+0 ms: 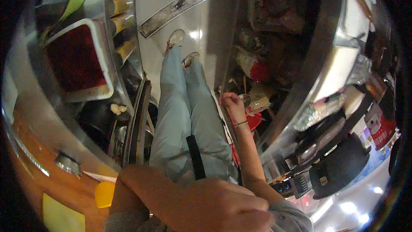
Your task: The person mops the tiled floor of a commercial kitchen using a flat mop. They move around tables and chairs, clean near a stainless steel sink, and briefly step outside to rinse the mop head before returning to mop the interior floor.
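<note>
My left hand (238,203) is very near the camera at the bottom middle, its back showing and its fingers curled. Whether it holds anything is hidden. Lower down, my right hand (233,103), with a bracelet at the wrist, hangs beside my right leg with bent fingers, and its grip is unclear. It is nearest to a red plastic container (254,120) and a clear plastic bag (259,103) in the dark area on the right. A black strap (195,158) lies over my light trousers.
A white-rimmed tub (103,61) of dark red contents stands in a metal counter at left, beside yellow-labelled containers (122,6). A long metal-edged strip (180,9) lies on the tiled floor ahead. Trays (338,71) and bags line the right counter. An orange-brown surface (64,183) is at lower left.
</note>
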### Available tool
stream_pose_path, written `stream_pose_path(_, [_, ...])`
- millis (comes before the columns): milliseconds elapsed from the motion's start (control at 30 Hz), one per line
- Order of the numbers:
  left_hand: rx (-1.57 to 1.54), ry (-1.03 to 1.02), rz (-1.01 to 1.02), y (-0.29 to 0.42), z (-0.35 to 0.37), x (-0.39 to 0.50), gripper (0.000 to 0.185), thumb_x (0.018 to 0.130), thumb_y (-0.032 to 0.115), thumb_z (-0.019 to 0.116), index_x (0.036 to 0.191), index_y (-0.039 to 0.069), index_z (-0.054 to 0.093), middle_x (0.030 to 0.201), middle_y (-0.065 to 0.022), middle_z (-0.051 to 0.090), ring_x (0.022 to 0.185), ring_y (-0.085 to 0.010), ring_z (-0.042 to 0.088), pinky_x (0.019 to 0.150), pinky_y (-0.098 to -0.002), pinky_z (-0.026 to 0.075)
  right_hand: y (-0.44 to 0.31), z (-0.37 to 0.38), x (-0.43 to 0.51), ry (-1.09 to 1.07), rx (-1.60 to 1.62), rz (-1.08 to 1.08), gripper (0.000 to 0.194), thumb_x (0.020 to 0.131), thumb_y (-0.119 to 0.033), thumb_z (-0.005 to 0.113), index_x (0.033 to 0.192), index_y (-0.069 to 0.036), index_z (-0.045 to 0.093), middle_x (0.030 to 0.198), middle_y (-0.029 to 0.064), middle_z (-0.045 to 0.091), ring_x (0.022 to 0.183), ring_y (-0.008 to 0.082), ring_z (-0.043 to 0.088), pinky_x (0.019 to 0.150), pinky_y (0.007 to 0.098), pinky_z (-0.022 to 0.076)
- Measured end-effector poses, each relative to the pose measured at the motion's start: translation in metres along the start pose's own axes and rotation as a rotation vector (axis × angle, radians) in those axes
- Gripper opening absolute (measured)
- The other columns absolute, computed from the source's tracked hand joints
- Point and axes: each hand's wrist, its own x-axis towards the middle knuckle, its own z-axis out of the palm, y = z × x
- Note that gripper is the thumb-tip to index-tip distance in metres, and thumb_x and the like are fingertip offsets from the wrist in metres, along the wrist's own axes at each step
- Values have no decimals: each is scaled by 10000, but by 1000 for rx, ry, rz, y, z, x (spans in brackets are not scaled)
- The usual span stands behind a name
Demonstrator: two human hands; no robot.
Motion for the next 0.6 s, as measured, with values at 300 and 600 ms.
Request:
stream_pose_path(300, [-14, -148, -96, -124, -50, -26, 130, 794, 129, 614, 882, 57, 551, 729, -66, 546, 667, -264, 581, 577, -362, 478, 23, -160, 139, 424, 94, -314, 139, 857, -196, 589, 874, -71, 647, 737, 23, 592, 666, 140, 551, 619, 312, 444])
stream_pose_path(600, [210, -308, -314, -194, -154, -24, 145, 801, 158, 633, 879, 65, 554, 722, -62, 548, 678, -275, 583, 591, -376, 476, -14, -269, 221, 699, 459, -543, 158, 852, -206, 601, 927, -73, 641, 792, 24, 601, 711, 151, 558, 664, 317, 454])
